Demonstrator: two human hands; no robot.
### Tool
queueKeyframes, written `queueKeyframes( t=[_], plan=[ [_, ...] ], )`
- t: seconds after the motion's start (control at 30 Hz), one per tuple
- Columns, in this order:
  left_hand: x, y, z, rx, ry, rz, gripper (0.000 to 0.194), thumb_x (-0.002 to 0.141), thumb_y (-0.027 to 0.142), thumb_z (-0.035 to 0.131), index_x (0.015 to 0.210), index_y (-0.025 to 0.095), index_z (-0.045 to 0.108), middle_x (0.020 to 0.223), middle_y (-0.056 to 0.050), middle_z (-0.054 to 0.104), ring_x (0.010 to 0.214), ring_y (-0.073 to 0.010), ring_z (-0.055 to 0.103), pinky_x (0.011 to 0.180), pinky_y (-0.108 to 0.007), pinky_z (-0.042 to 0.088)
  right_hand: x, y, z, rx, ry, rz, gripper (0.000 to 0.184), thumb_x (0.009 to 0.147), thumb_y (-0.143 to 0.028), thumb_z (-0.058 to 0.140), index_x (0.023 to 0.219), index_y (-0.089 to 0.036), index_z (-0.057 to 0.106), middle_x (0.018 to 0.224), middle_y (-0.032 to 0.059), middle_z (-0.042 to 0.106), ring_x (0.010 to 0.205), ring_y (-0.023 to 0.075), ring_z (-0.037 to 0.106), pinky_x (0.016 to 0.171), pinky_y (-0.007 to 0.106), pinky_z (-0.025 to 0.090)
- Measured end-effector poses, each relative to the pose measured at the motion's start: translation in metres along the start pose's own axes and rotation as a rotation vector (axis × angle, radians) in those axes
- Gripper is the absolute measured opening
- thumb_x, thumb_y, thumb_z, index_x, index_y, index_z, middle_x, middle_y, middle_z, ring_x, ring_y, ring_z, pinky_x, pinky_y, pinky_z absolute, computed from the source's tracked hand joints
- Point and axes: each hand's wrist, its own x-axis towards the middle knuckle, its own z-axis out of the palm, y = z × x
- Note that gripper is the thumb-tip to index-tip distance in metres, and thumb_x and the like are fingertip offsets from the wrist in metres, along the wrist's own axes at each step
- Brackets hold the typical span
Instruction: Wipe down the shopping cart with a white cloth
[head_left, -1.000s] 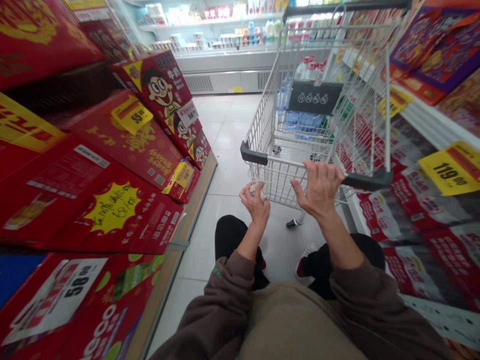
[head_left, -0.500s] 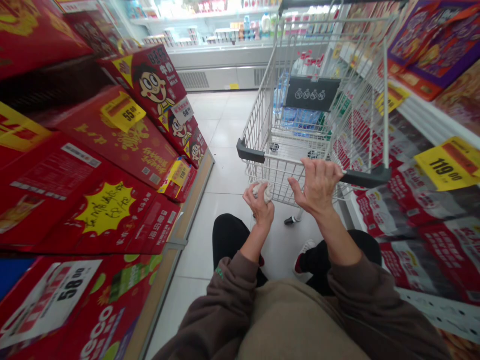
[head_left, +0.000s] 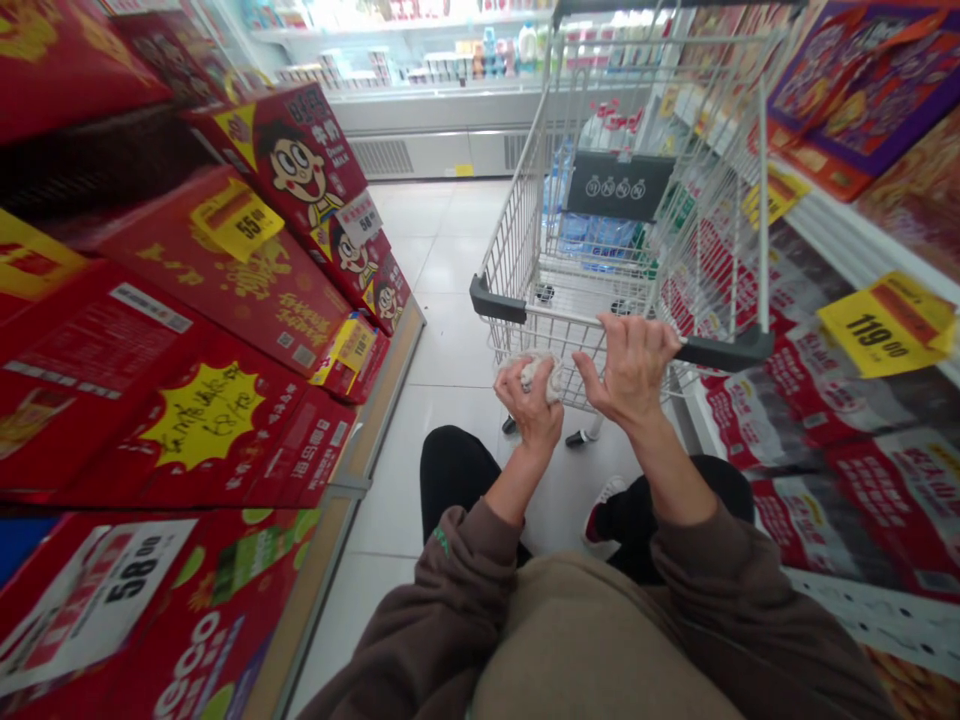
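Observation:
My right hand [head_left: 637,362] rests on the handle bar of the wire shopping cart [head_left: 517,190], its fingers curled over the bar and the thumb sticking out to the left. Just left of it, my left hand [head_left: 531,405] is closed around a crumpled whitish cloth [head_left: 553,378]. Part of the cloth shows above and to the right of the fingers. The cart's near end carries dark plastic corners and a dark sign panel [head_left: 621,186]. Behind that panel, bottles in blue-tinted plastic [head_left: 600,238] are partly hidden by the wires.
Stacked red gift boxes [head_left: 247,290] line the left side on a low wooden-edged platform [head_left: 375,400]. On the right, shelves hold red-and-white packages [head_left: 799,375] beside the cart. A lit refrigerated case [head_left: 427,110] stands ahead across the pale tiled floor [head_left: 442,340].
My left hand has moved slightly right with the cloth, nearer the cart's handle, and more cloth shows. My right hand stays on the bar. The view has shifted a little.

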Motion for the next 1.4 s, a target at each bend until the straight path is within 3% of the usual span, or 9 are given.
queueKeyframes(
  t=[0.1, 0.23, 0.47, 0.57, 0.73, 0.97, 1.13, 1.23, 1.4],
  plan=[
    [-0.005, 0.006, 0.005, 0.027, -0.061, 0.020, 0.055, 0.072, 0.003, 0.060, 0.119, 0.028, 0.075, 0.129, -0.010, 0.059, 0.121, -0.0317, 0.044, 0.109, -0.049, 0.039, 0.000, 0.001, -0.001, 0.012, 0.000, -0.005, 0.059, 0.096, -0.057, 0.038, 0.132, -0.015, 0.057, 0.114, 0.0145, 0.059, 0.108, 0.0311, 0.048, 0.104, 0.051, 0.028],
    [-0.023, 0.003, 0.010, 0.066, -0.140, -0.089, 0.053, 0.070, 0.002, 0.061, 0.114, 0.028, 0.076, 0.126, -0.010, 0.061, 0.117, -0.0319, 0.046, 0.102, -0.048, 0.042, -0.001, 0.001, -0.002, 0.013, -0.001, -0.024, 0.062, 0.097, -0.059, 0.035, 0.133, -0.014, 0.056, 0.113, 0.0142, 0.060, 0.106, 0.0306, 0.048, 0.103, 0.050, 0.029],
    [-0.013, 0.012, 0.010, -0.001, -0.010, -0.064, 0.050, 0.077, 0.006, 0.059, 0.121, 0.024, 0.072, 0.128, -0.012, 0.057, 0.121, -0.0302, 0.044, 0.108, -0.048, 0.040, -0.003, 0.004, 0.000, 0.027, 0.026, -0.014, 0.060, 0.096, -0.057, 0.035, 0.134, -0.015, 0.057, 0.114, 0.0147, 0.059, 0.107, 0.0313, 0.048, 0.104, 0.051, 0.028],
    [-0.015, 0.013, 0.013, -0.001, -0.017, -0.086, 0.050, 0.075, 0.005, 0.057, 0.120, 0.022, 0.072, 0.124, -0.013, 0.057, 0.117, -0.0298, 0.046, 0.107, -0.048, 0.042, -0.003, 0.005, 0.001, 0.022, 0.017, -0.025, 0.061, 0.096, -0.058, 0.035, 0.133, -0.014, 0.057, 0.113, 0.0144, 0.059, 0.107, 0.0309, 0.048, 0.104, 0.051, 0.029],
    [-0.026, 0.018, 0.016, -0.071, -0.057, 0.026, 0.044, 0.078, 0.009, 0.058, 0.117, 0.023, 0.073, 0.124, -0.013, 0.057, 0.118, -0.0292, 0.047, 0.109, -0.048, 0.040, -0.004, 0.006, 0.001, 0.008, 0.042, -0.026, 0.062, 0.097, -0.058, 0.030, 0.133, -0.015, 0.057, 0.113, 0.0135, 0.059, 0.107, 0.0298, 0.048, 0.104, 0.050, 0.028],
    [-0.043, 0.015, 0.019, -0.006, -0.161, -0.077, 0.051, 0.073, 0.003, 0.057, 0.115, 0.026, 0.074, 0.125, -0.011, 0.058, 0.115, -0.0300, 0.047, 0.103, -0.049, 0.043, -0.004, 0.008, 0.001, 0.034, 0.043, -0.038, 0.069, 0.099, -0.059, 0.016, 0.135, -0.015, 0.057, 0.113, 0.0141, 0.058, 0.106, 0.0299, 0.047, 0.104, 0.051, 0.028],
    [-0.040, 0.021, 0.019, -0.087, -0.065, 0.039, 0.054, 0.072, 0.005, 0.059, 0.120, 0.025, 0.073, 0.127, -0.011, 0.054, 0.120, -0.0301, 0.044, 0.108, -0.049, 0.040, -0.005, 0.007, 0.001, 0.087, 0.078, -0.031, 0.082, 0.099, -0.062, 0.000, 0.133, -0.016, 0.059, 0.113, 0.0136, 0.060, 0.106, 0.0294, 0.050, 0.104, 0.051, 0.028],
    [-0.034, 0.025, 0.022, -0.045, -0.108, 0.062, 0.055, 0.071, 0.005, 0.063, 0.119, 0.029, 0.074, 0.127, -0.010, 0.055, 0.120, -0.0309, 0.043, 0.107, -0.049, 0.039, -0.004, 0.008, -0.008, 0.152, 0.065, -0.020, 0.087, 0.098, -0.063, -0.006, 0.136, -0.018, 0.058, 0.117, 0.0121, 0.064, 0.109, 0.0286, 0.054, 0.105, 0.051, 0.030],
    [-0.049, 0.022, 0.020, 0.005, -0.241, -0.063, 0.057, 0.068, 0.001, 0.062, 0.116, 0.029, 0.074, 0.124, -0.009, 0.058, 0.114, -0.0300, 0.045, 0.099, -0.047, 0.045, -0.001, 0.021, -0.039, 0.448, -0.078, -0.071, 0.080, 0.101, -0.057, -0.007, 0.145, -0.027, 0.053, 0.140, 0.0076, 0.064, 0.131, 0.0252, 0.057, 0.111, 0.050, 0.034]
  ],
)
